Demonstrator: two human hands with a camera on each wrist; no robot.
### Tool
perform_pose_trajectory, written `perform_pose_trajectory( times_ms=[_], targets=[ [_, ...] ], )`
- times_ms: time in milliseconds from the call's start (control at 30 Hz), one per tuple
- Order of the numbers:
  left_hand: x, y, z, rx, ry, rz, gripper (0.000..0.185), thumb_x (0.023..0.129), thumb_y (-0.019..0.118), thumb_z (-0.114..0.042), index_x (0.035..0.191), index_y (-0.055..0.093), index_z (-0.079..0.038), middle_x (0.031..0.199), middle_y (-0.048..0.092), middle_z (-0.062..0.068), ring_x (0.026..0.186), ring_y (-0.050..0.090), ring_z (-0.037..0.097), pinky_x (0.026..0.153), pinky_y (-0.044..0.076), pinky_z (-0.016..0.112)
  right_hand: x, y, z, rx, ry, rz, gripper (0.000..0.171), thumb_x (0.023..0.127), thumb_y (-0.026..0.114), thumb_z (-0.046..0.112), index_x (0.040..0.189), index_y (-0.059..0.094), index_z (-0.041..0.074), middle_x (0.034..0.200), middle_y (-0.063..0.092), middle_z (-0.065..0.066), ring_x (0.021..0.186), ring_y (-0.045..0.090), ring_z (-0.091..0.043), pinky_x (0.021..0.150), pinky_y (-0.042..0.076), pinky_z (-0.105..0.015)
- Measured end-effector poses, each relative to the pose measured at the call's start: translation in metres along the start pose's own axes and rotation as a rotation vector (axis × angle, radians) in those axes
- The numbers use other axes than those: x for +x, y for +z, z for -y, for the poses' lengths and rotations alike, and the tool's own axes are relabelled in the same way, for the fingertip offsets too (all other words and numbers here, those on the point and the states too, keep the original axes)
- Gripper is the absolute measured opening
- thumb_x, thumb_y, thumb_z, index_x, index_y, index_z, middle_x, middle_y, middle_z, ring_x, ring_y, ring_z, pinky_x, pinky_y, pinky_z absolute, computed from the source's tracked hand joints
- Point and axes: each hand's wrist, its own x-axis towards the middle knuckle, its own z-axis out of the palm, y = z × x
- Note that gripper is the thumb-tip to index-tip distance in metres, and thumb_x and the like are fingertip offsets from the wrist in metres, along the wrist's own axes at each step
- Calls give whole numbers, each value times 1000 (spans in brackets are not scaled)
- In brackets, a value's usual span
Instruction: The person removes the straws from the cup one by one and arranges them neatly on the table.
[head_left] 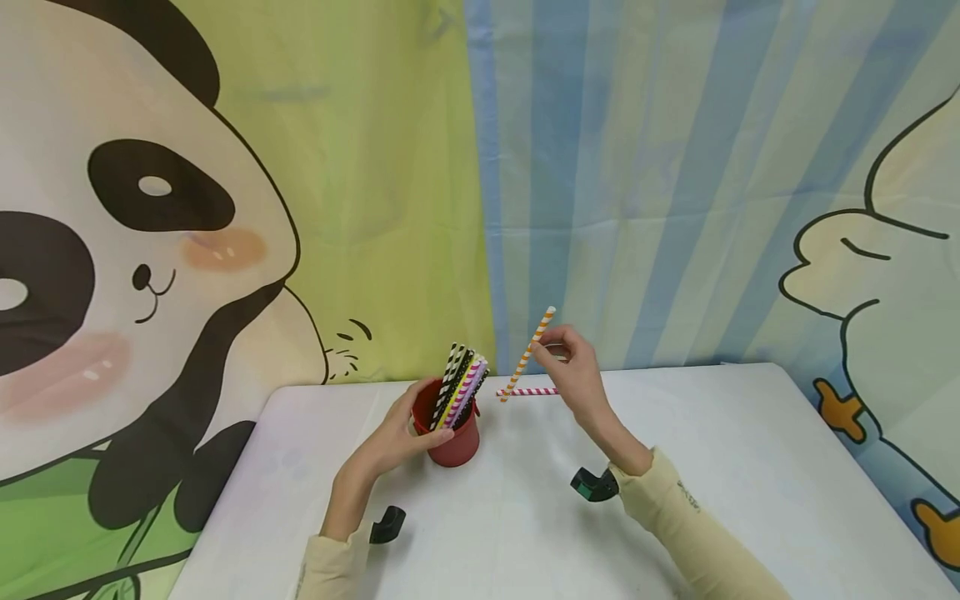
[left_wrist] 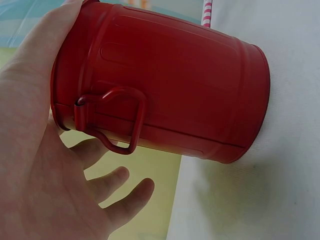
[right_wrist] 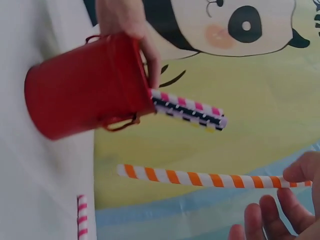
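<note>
Two hands [head_left: 392, 438] [head_left: 579, 377] — one bucket [left_wrist: 175, 75], one pinched straw [right_wrist: 204, 179].

A head-worn camera looks forward and down over a white tabletop [head_left: 517, 542], taking in the left hand [head_left: 390, 437], the right hand [head_left: 577, 379] and a panda-print backdrop [head_left: 390, 208] beyond. At close range, the left-wrist camera faces the side of a red pail [left_wrist: 175, 80], its picture turned so the tabletop runs up the right side. The right-wrist camera, also turned sideways but farther from the pail, looks past an orange-striped straw [right_wrist: 200, 179] toward it, the pail common to all three views
</note>
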Motion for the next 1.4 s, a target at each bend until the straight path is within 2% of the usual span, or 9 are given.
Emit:
perform_pose_trajectory(
  times_ms=[233, 500, 633, 767, 900, 1033, 1100, 1267, 1400],
  targets=[
    [0, 0, -1, -8, -7, 4, 90, 81, 82, -48, 154, 31, -33, 151, 43, -4, 143, 38, 22, 119, 28, 57, 3, -2, -7, -288, -65, 105, 10, 95, 67, 22, 102, 63, 16, 106, 66, -2, 102, 63, -21, 86, 50, -37],
    [0, -1, -2, -22, -20, 6, 90, 81, 82, -47, 153, 31, -34, 152, 43, -4, 144, 36, 22, 119, 27, 57, 6, 2, -13, -582, -156, 196, 6, 87, 65, 16, 90, 60, 17, 97, 63, 1, 97, 63, -26, 87, 53, -40],
    [0, 0, -1, -29, -13, 2, 91, 81, 83, -46, 154, 30, -31, 152, 43, -4, 144, 37, 23, 119, 27, 58, 7, 5, -21, -771, -241, 203, 8, 82, 64, 16, 88, 58, 17, 91, 64, 1, 85, 61, -22, 75, 52, -37],
    [-1, 0, -1, -37, -7, 8, 91, 81, 82, -45, 155, 30, -29, 152, 43, -3, 144, 36, 24, 118, 27, 59, 8, 8, -33, -966, -324, 210, 12, 80, 65, 16, 87, 56, 16, 81, 58, 1, 71, 51, -19, 61, 42, -34],
    [-2, 0, -2, -35, -11, 8, 92, 82, 82, -44, 155, 29, -28, 152, 43, -3, 143, 37, 24, 118, 28, 59, 7, 12, -42, -1109, -363, 222, 12, 78, 63, 13, 84, 52, 15, 74, 51, 1, 64, 44, -21, 56, 32, -35],
    [-3, 0, -3, -36, -12, 4, 91, 82, 82, -44, 155, 29, -29, 151, 44, -3, 142, 38, 23, 118, 29, 58, 4, 17, -50, -1202, -359, 231, 11, 77, 59, 9, 83, 51, 13, 70, 48, -2, 61, 42, -24, 55, 30, -36],
    [-3, 0, -3, -38, -13, 8, 90, 82, 82, -44, 154, 29, -32, 151, 44, -4, 142, 38, 23, 118, 29, 58, 2, 19, -56, -1239, -350, 238, 11, 78, 58, 8, 88, 55, 12, 72, 50, -3, 62, 44, -25, 56, 32, -37],
    [-3, 0, -3, -43, -28, 11, 88, 82, 82, -43, 152, 29, -38, 152, 43, -4, 143, 37, 22, 118, 28, 58, -1, 25, -73, -1283, -314, 257, 23, 81, 59, 9, 103, 62, 13, 83, 61, -7, 76, 57, -31, 64, 42, -44],
    [-3, 1, -3, -43, -29, 11, 87, 82, 82, -43, 151, 29, -41, 152, 43, -4, 145, 36, 22, 119, 27, 58, -2, 27, -83, -1299, -293, 271, 23, 82, 63, 12, 105, 63, 13, 92, 65, -10, 87, 61, -34, 71, 46, -48]
  ],
)
